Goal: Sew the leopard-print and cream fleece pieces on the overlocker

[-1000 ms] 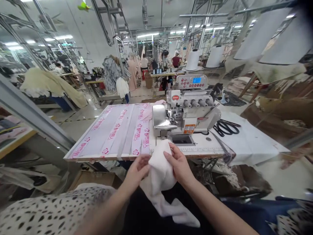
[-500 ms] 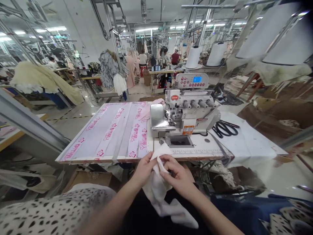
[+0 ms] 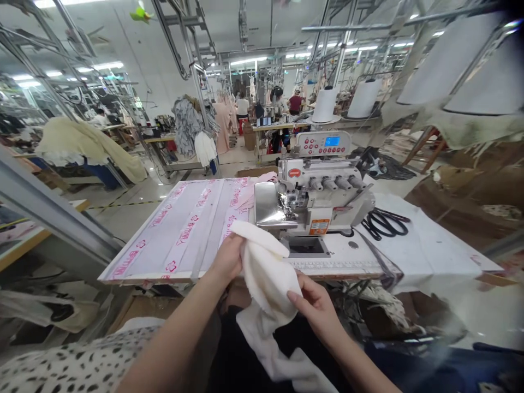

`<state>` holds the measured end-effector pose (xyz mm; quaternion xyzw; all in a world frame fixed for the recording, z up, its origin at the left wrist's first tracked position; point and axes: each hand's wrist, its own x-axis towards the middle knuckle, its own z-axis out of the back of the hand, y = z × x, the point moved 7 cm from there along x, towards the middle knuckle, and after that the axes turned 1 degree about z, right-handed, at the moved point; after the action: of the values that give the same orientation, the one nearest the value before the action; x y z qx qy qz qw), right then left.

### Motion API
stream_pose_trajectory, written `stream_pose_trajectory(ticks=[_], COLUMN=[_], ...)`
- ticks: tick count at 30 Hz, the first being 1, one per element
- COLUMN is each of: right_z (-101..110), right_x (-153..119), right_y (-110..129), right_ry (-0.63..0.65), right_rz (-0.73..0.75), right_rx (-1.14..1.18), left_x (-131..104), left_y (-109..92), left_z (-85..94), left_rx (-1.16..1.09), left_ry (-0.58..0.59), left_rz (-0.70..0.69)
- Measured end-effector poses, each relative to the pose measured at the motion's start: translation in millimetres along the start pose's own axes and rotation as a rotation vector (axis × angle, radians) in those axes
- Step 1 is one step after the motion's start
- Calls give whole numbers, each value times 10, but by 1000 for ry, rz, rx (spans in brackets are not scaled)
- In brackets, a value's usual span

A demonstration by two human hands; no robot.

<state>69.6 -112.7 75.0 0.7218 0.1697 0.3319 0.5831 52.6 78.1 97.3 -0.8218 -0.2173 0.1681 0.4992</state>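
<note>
Both of my hands hold a piece of white fabric at the table's near edge. My left hand grips its upper left edge and lifts it over the tabletop. My right hand pinches the lower right part, just below the table edge. The rest of the fabric hangs down into my lap. Right behind the fabric stands a white overlock sewing machine with a metal plate on its left.
The sewing table bears strips of printed pink-and-white tape. Black scissors lie right of the machine. Two white thread cones stand behind it. Spotted fabric lies at lower left. Other people work at distant tables.
My hands were close together, pinching the fabric at the table edge. Now they have spread apart: the left lifted the fabric's edge up toward the machine, the right dropped lower.
</note>
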Motion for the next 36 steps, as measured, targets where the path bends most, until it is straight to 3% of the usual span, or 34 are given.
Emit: stream_pose_trajectory(ticks=[3, 6, 8, 11, 14, 17, 19, 21, 24, 30, 36], right_z=[78, 121, 97, 71, 81, 77, 82, 98, 125, 184, 305], right_x=[158, 284, 311, 290, 259, 256, 260, 261, 263, 298, 421], right_y=[152, -69, -319, -580, -663, -665, -677, -699, -710, -705, -691], right_ry=[-58, -118, -114, -103, -112, -89, -79, -83, -92, -116, -151], right_rz=[81, -41, -149, -209, -215, -212, -220, -232, -243, -265, -221], right_rx=[-6, 104, 194, 246, 262, 295, 305, 300, 290, 305, 261], left_x=[220, 432, 529, 575, 452, 301, 282, 306, 318, 243, 367], left_y=[-317, -531, -546, -471, -514, -504, -440, -355, -209, -49, -55], left_z=[-257, -448, -493, -495, -605, -807, -893, -926, -920, -885, -930], left_rx=[315, 856, 1077, 1228, 1428, 1589, 1683, 1743, 1747, 1804, 1848], left_ry=[53, 15, -30, -52, -79, 54, 196, 335, 481, 345, 270], left_rz=[-136, -329, -410, -483, -802, -1138, -1218, -1181, -991, -719, -644])
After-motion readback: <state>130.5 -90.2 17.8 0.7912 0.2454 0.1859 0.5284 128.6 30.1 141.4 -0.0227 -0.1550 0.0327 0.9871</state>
